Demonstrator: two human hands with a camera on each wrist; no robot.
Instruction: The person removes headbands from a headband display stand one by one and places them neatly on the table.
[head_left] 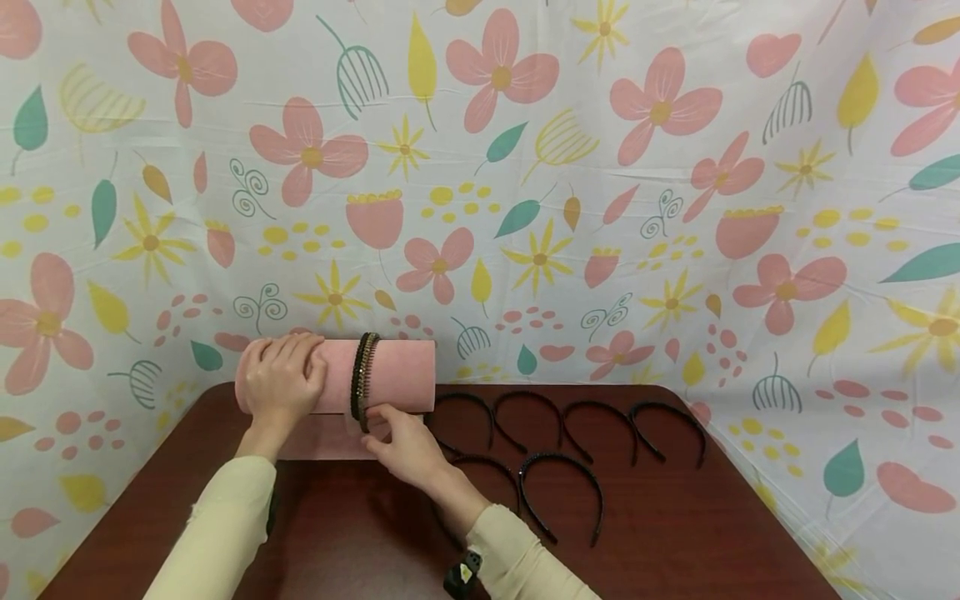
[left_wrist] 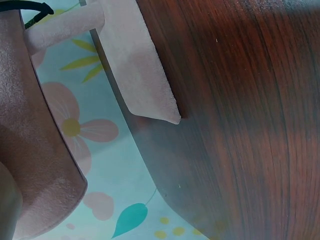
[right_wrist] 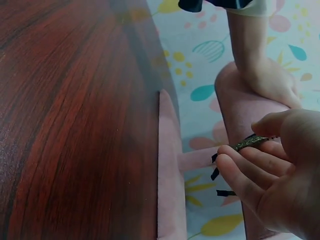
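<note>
A pink velvet headband stand, its thick roll (head_left: 405, 367) lying sideways above a flat base (head_left: 322, 448), is at the back left of the table. My left hand (head_left: 283, 379) grips the roll's left end from above. Around the roll's middle sit black headbands, one with a gold beaded band (head_left: 366, 371). My right hand (head_left: 408, 446) is at their lower front ends. In the right wrist view, its thumb and fingers pinch a glittery headband (right_wrist: 250, 143); several black tips poke out beside it. The left wrist view shows the roll (left_wrist: 40, 145) but little of the hand.
On the dark wooden table (head_left: 352, 533), several black headbands lie right of the stand: a back row (head_left: 528, 394) and a front row with a beaded one (head_left: 558, 457). My right forearm partly covers one front headband (head_left: 491, 462). A flowered cloth (head_left: 480, 167) hangs behind the table.
</note>
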